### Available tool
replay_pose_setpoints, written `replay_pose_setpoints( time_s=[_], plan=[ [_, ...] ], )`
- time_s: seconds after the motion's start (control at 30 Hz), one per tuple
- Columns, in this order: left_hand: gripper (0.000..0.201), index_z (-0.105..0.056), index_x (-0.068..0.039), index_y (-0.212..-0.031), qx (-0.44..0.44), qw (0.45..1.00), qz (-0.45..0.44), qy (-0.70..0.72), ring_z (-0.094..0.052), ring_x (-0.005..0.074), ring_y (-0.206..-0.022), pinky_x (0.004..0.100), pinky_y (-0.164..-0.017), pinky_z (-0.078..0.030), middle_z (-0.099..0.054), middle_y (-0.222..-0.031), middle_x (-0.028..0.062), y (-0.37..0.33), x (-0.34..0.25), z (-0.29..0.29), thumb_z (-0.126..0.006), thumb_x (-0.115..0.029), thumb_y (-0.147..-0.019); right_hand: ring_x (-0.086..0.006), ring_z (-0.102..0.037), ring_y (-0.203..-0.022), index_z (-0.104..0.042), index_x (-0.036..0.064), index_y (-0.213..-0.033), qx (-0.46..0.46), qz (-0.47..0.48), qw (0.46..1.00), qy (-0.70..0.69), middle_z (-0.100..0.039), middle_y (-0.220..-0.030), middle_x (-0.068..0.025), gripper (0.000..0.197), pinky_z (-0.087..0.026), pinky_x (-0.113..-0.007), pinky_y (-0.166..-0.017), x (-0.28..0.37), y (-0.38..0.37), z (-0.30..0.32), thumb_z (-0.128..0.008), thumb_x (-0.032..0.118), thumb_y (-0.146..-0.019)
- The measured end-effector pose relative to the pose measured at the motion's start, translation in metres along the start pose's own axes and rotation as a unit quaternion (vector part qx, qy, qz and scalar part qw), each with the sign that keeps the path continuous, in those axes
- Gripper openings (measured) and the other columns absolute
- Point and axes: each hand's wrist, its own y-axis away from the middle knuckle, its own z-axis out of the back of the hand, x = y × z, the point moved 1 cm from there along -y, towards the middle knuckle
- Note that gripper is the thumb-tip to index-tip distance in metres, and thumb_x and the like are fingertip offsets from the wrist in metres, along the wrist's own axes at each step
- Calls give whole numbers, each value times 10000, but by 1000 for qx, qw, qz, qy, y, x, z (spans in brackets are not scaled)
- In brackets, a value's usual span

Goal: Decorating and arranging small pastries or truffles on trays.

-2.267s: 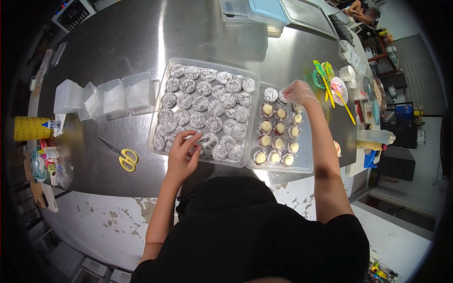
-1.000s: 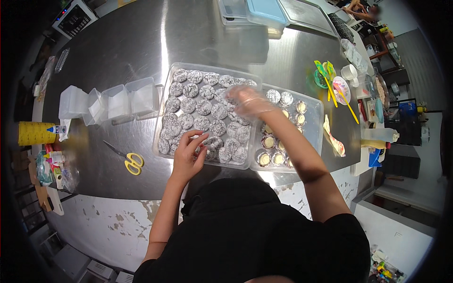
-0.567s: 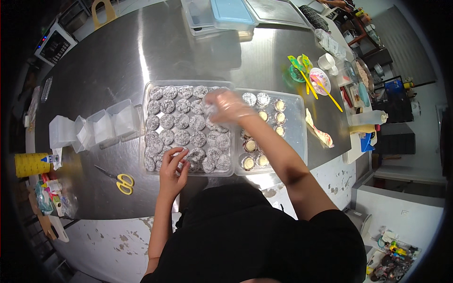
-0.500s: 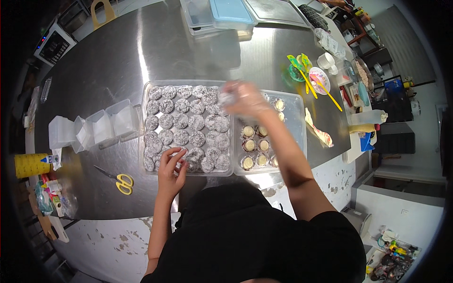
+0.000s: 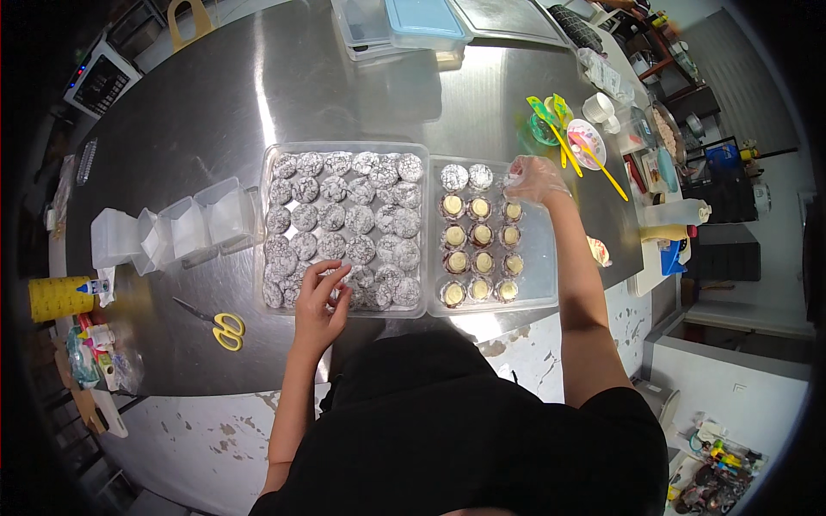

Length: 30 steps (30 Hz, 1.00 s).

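Note:
Rows of powdered crinkle cookies [image 5: 333, 217] fill a clear plastic tray [image 5: 266, 307] in front of me. Over its near edge my left hand [image 5: 322, 299] hovers, empty, its fingers bent and apart. To the right, a second clear tray [image 5: 535, 268] has rows of cookies topped with pale cream discs [image 5: 482, 234]. In its far row, two powdered cookies [image 5: 467, 177] sit side by side. My right hand [image 5: 538, 179], in a transparent glove, is at the right end of that row, its fingers closed around a crinkle cookie mostly hidden by them.
Yellow-handled scissors [image 5: 228, 331] and several lined clear containers [image 5: 189, 225] are at left. Spatulas [image 5: 564, 138] and a bowl [image 5: 597, 155] lie beyond the right tray. Bins with a blue lid [image 5: 426, 17] stand at the far edge. A yellow roll [image 5: 60, 298] is at far left.
My right hand has moved right, from the far right corner of the left tray to the far row of the right one, carrying a crinkle cookie. My left hand has barely shifted.

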Motion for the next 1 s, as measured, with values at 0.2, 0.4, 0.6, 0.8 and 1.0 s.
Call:
replay_pose_setpoints(
  time_s=[0.2, 0.4, 0.6, 0.8, 1.0],
  plan=[
    [341, -589, -68, -1036, -4, 1000, 13, -1, -570, 123, -734, 198, -509, -463, -504, -1070, 87, 5, 6, 6, -583, 61, -719, -260, -573, -936, -622, 113, -945, 40, -5, 999, 12, -615, -963, -118, 411, -452, -339, -825, -1, -5, -5, -692, 244, -561],
    [331, -588, -67, -1034, -13, 1000, 18, 0, -570, 122, -736, 195, -502, -459, -502, -1071, 86, 5, 7, 8, -578, 54, -725, -265, -598, -877, -668, 112, -894, 14, -15, 998, -60, -634, -918, -123, 305, -464, -335, -803, -9, -10, -5, -683, 185, -599],
    [330, -589, -73, -1036, -5, 1000, 7, -11, -568, 116, -723, 197, -503, -456, -504, -1068, 80, 3, 6, 6, -580, 46, -728, -250, -622, -801, -681, 77, -836, 5, 6, 1000, -17, -646, -831, -136, 237, -481, -321, -749, -10, -12, -9, -691, 134, -605],
    [335, -590, -77, -1036, -8, 1000, 8, -9, -569, 118, -720, 199, -505, -458, -506, -1069, 76, 6, 10, 4, -584, 47, -725, -239, -627, -789, -682, 75, -837, 18, 0, 1000, -10, -649, -833, -131, 243, -483, -313, -739, -13, -18, -10, -690, 116, -598],
    [339, -587, -73, -1037, -9, 1000, 10, -5, -572, 122, -717, 203, -514, -454, -508, -1066, 77, 8, 11, 3, -582, 50, -721, -228, -630, -768, -684, 73, -841, 16, 29, 999, 0, -651, -812, -130, 250, -481, -307, -726, -18, -21, -13, -696, 112, -594]
  ],
)
